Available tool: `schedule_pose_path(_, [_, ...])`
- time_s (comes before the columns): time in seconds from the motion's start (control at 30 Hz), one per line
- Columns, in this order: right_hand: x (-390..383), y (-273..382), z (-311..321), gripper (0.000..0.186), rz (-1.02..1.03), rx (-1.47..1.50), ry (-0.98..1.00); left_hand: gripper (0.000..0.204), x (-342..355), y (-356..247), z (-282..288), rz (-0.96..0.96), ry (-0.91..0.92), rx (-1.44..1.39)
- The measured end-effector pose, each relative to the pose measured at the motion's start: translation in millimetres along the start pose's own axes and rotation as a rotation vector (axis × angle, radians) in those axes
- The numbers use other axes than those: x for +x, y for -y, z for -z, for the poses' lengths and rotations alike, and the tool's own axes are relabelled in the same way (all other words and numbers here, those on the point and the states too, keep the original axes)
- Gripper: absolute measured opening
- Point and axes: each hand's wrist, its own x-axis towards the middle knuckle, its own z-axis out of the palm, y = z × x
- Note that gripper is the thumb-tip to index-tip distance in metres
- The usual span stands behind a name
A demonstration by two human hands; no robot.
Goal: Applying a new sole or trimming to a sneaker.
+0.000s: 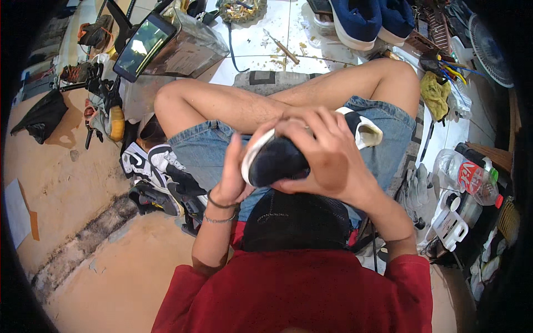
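Note:
A black shoe with a white sole edge (275,162) is held over my lap, its toe toward the left and its cream-lined heel opening toward the right. My right hand (322,147) wraps over the middle of the shoe from above, fingers bent across it and thumb along the near side. My left hand (233,177) cups the toe end, its thumb raised beside the white edge; its other fingers are mostly hidden by the shoe.
White-and-black sneakers (152,164) lie left of my lap. Ahead are navy shoes (358,22), a pointed hand tool (281,47) among scraps and a phone on a stand (143,47). Plastic bottles (472,180), a white jug (448,228) and a fan (488,50) line the right.

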Motion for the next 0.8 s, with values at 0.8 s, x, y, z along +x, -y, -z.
schedule_pose_path(0.8, [-4,-19,9,0.066,0.006,0.312,-0.173,0.054,20,26,-29,-0.736,-0.004,0.528])
